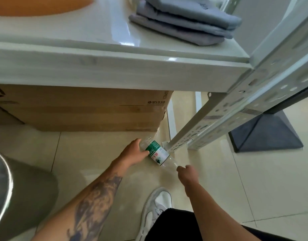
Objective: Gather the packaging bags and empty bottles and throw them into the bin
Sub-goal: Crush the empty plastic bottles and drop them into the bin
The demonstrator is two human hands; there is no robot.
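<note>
A clear plastic bottle [158,153] with a green and white label lies on the tiled floor beside the shelf's metal leg. My left hand [132,153] is wrapped around the bottle's upper part. My right hand [187,172] pinches the bottle's other end with closed fingers. A grey bin [23,197] with a shiny metal rim stands at the lower left, close to my left forearm.
A cardboard box [80,108] sits under the white shelf [115,73], which carries folded grey cloths [184,23]. The perforated metal leg [210,122] slants down to the floor by the bottle. A dark stand base [266,134] is at the right. My white shoe [155,209] is below.
</note>
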